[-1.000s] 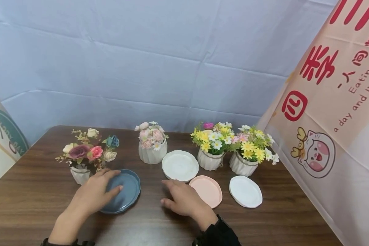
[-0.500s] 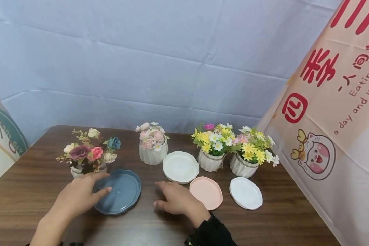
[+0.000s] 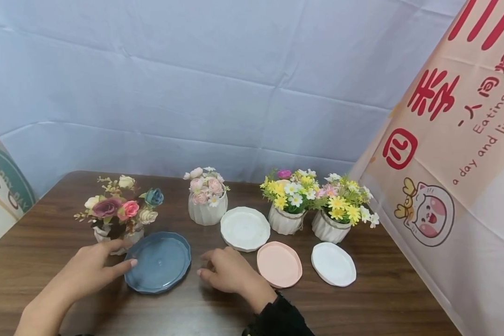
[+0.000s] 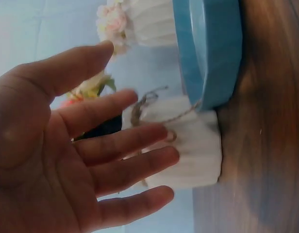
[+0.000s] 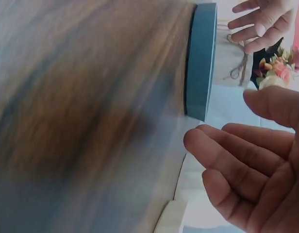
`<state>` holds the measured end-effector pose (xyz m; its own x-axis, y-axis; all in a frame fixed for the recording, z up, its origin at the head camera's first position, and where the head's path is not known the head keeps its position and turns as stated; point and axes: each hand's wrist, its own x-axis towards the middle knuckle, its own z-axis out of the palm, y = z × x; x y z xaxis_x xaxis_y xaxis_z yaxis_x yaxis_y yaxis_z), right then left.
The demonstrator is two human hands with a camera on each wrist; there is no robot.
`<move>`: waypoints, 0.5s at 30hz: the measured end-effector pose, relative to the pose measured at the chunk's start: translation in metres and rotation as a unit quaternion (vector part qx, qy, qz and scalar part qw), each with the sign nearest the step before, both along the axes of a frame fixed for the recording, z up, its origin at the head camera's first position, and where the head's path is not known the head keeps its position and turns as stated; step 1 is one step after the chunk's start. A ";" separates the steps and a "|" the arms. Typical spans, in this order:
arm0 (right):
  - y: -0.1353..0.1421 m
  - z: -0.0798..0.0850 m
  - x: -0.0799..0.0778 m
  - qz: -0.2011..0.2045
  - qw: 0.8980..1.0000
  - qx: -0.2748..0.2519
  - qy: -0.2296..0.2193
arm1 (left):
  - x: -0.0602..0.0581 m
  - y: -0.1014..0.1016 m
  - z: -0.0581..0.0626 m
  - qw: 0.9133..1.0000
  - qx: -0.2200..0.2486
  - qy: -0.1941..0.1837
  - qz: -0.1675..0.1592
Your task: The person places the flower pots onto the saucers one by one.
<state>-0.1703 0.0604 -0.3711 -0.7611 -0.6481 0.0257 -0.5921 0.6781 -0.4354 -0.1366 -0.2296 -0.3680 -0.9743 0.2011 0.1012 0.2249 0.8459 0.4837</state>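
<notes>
A blue plate (image 3: 159,262) with a scalloped rim lies on the table at the left. Over the table at its left side hovers my left hand (image 3: 84,270), fingers spread and holding nothing; the left wrist view shows its bare palm (image 4: 47,160). Just behind that hand stands a white pot (image 4: 188,155) tied with twine, holding roses (image 3: 117,207) in purple, pink, cream and blue. To the right of the blue plate is my right hand (image 3: 231,273), its fingers loosely bent with nothing in them. In the right wrist view the blue plate (image 5: 200,63) stays apart from its fingertips.
Behind the right hand lies a white plate (image 3: 245,228). A pink plate (image 3: 279,264) and a smaller white plate (image 3: 333,264) lie further right. A pot of pale pink flowers (image 3: 207,207) and two pots of yellow daisies (image 3: 287,219) line the back. A printed cloth (image 3: 441,186) hangs at right.
My left hand has drawn back to the left, off the blue plate, uncovering it. My right hand has moved left, closer to the plate. The plates and pots stay in place.
</notes>
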 end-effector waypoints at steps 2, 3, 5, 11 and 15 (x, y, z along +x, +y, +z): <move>-0.004 -0.001 0.001 -0.002 1.000 -0.001 -0.004 | 0.000 -0.005 -0.001 1.000 -0.003 -0.006 0.000; -0.006 -0.002 0.001 -0.003 1.000 0.002 -0.009 | 0.000 -0.007 -0.001 1.000 -0.005 -0.009 0.000; -0.010 -0.003 0.001 -0.001 1.000 0.012 -0.020 | 0.000 -0.011 -0.001 1.000 -0.011 -0.013 0.001; -0.017 -0.007 -0.001 -0.014 0.999 0.020 -0.039 | 0.001 -0.021 -0.003 0.999 -0.018 -0.043 -0.006; -0.022 -0.007 -0.004 -0.042 0.997 0.008 -0.062 | 0.000 -0.028 -0.001 0.998 -0.024 -0.062 0.014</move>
<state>-0.1745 0.0388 -0.3776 -0.8100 -0.5807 -0.0819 -0.4742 0.7306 -0.4913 -0.1366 -0.2577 -0.3689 -0.9840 0.1754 -0.0300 0.1415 0.8735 0.4657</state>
